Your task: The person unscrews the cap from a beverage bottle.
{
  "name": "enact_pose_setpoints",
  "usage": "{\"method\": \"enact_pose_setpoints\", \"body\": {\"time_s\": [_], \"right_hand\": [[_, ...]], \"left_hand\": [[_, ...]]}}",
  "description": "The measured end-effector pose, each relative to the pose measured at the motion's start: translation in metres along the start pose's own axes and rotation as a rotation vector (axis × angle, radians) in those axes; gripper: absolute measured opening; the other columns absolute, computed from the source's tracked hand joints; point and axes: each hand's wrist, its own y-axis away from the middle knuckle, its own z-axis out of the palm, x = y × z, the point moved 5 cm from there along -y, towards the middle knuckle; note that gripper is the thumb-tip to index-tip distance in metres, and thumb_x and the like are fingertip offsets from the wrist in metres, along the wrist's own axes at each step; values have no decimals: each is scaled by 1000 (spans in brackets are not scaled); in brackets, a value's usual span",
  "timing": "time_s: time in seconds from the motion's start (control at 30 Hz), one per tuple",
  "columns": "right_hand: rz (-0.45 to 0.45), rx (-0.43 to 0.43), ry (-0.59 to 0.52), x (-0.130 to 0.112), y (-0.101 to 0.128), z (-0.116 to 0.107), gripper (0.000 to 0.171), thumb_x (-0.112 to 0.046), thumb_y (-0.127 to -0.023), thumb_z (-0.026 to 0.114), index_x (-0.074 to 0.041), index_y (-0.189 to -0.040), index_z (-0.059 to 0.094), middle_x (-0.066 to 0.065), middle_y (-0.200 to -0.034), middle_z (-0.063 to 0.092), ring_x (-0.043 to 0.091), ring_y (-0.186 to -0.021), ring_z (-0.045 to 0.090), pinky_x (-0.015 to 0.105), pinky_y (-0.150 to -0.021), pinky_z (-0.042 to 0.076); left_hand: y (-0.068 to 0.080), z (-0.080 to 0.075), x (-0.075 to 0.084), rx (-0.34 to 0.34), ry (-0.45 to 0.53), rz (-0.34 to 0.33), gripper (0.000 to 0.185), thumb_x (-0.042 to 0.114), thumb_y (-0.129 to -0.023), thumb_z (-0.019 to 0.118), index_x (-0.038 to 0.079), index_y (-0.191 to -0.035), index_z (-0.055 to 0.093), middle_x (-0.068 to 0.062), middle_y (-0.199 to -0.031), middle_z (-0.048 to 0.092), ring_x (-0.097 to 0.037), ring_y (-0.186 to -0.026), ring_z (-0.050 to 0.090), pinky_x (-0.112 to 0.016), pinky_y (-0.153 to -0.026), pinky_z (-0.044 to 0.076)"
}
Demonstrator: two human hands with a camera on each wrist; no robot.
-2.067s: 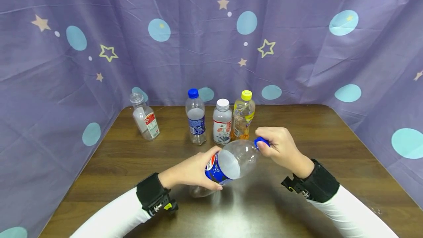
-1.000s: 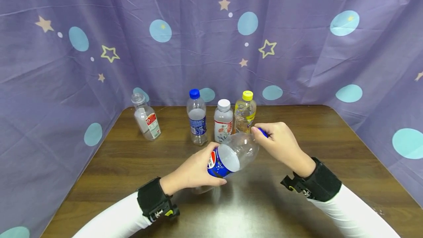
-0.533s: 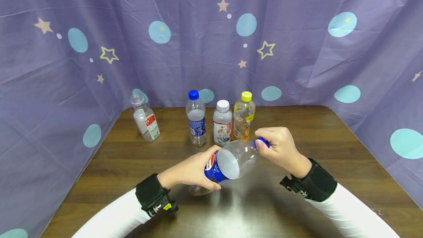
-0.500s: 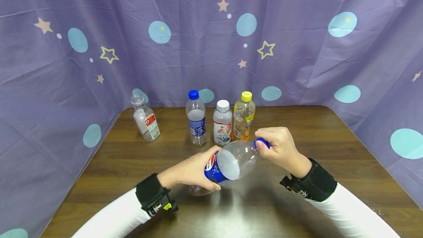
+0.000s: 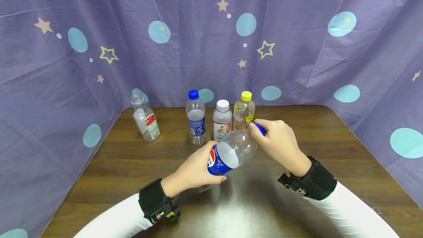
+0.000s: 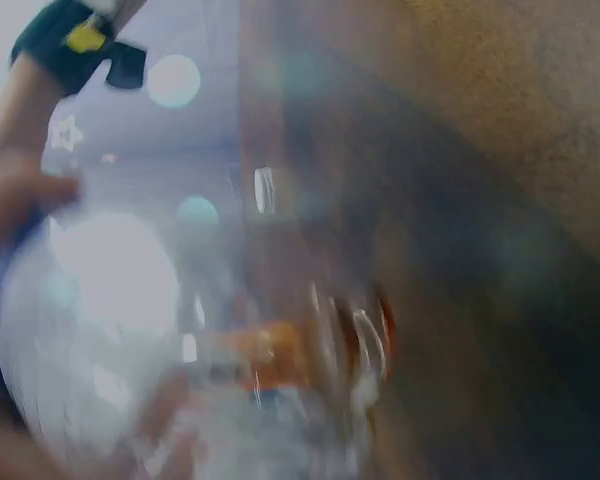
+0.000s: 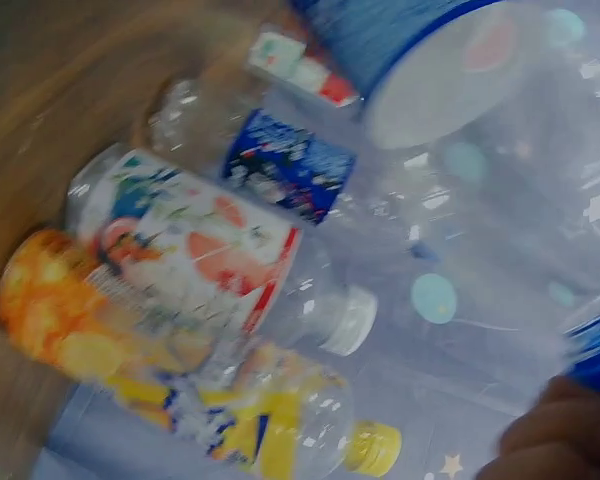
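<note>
Two hands hold a large clear bottle point(image 5: 228, 155) aslant over the wooden table point(image 5: 330, 142), its capped neck pointing right and away from the person.
The bottle's long axis runs diagonally, base low at the left and nearer the person, neck higher at the right; whether the base touches the table cannot be told. The left hand point(image 5: 195, 170) grips it round the blue label point(image 5: 216, 165), with the clear shoulder reaching beyond the fingers; the right hand point(image 5: 277, 141) pinches the blue cap point(image 5: 260, 129) at the far end, the bottle sloping down leftward from it. Beyond it, a white-capped bottle point(image 5: 222, 120) stands beside a yellow-capped bottle point(image 5: 243, 114).
</note>
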Motion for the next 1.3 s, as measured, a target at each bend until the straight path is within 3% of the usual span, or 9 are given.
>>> {"method": "enact_pose_setpoints", "body": {"time_s": [0.1,0.23,0.37,0.7,0.9,1.13,1.23,1.3], "right_hand": [[171,-99,46,3,-6,3,48,-45,-96,48,-19,-57,37,-8,-52,28,12,-49,33,29,-44,21],[186,-120,36,1,-10,4,49,-45,-97,46,-19,-57,39,-7,-52,28,14,-50,36,30,-45,24],[101,-71,-11,0,-8,4,46,-36,-96,50,-19,-56,38,-9,-52,26,12,-49,33,28,-47,24],[-144,64,-152,4,1,4,36,-19,-87,54,-20,-56,36,-15,-53,28,1,-48,27,21,-45,18],[-364,106,-280,1,4,1,31,-17,-86,50,-17,-59,36,-10,-55,31,-3,-53,25,16,-47,17],[-569,100,-420,-4,7,0,44,-37,-99,44,-15,-61,38,-6,-56,34,-2,-55,27,13,-49,20],[-595,104,-432,-6,6,0,46,-40,-100,43,-14,-62,37,-5,-56,33,-2,-55,27,13,-49,20],[-551,103,-393,-7,5,-1,42,-36,-98,45,-15,-63,37,-6,-57,33,-2,-55,27,13,-49,19]], "left_hand": [[1,-4,3,94,-94,-44,89,44,-66,85,15,-137,39,-2,-119,58,-16,-103,59,-36,-87,52],[2,-3,4,79,-61,-63,87,43,-67,85,16,-136,39,-1,-119,58,-15,-103,59,-36,-88,52],[2,-1,2,32,0,-49,87,40,-67,85,18,-136,38,1,-118,58,-13,-102,59,-33,-87,52],[2,-1,-1,-9,-5,20,89,41,-65,86,21,-136,38,2,-116,60,-11,-101,61,-29,-85,51],[2,3,-1,-136,118,45,87,38,-65,87,25,-136,38,3,-117,61,-9,-101,61,-25,-84,51],[7,11,-1,-313,274,55,84,32,-67,86,30,-135,37,6,-121,58,-7,-106,59,-25,-89,50],[8,14,-2,-343,315,48,84,30,-69,85,30,-136,36,6,-124,57,-7,-109,57,-26,-91,48],[8,14,-2,-312,305,41,83,32,-69,85,30,-136,36,6,-123,57,-8,-109,58,-26,-90,49]]}}
